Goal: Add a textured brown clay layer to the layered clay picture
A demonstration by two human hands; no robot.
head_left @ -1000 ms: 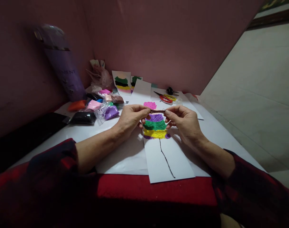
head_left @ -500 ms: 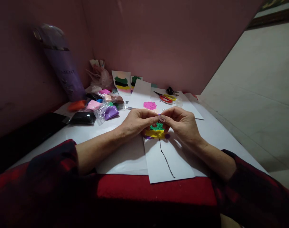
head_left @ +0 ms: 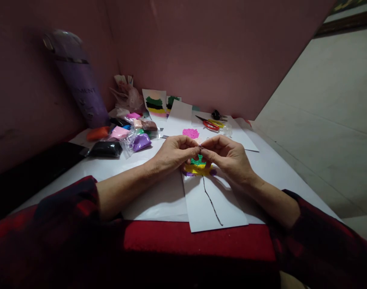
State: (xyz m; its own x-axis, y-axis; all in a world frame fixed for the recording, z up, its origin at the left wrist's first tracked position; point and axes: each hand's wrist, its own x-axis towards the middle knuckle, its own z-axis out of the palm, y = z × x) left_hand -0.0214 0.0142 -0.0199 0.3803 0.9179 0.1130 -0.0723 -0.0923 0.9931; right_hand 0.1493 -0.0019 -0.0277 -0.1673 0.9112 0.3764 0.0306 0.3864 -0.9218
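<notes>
My left hand and my right hand meet above a white card, thumb and fingertips pinched together. Between the tips is a tiny bit of what looks like purple clay, mostly hidden by the fingers. Under them lies the card with a coloured clay picture: a pink patch at the top, a green band, a yellow band and purple bits at the edges. A thin black line runs down the card's lower part. My hands cover some of the picture.
Bagged clay packs, such as a purple one and a black one, lie left. Behind them stands a purple bottle. Red-handled scissors rest at the back near painted cards. A pink wall closes off the far side.
My fingertips have drawn closer together and shifted slightly left, so less of the small bit shows between them. The card and surrounding things stay where they were.
</notes>
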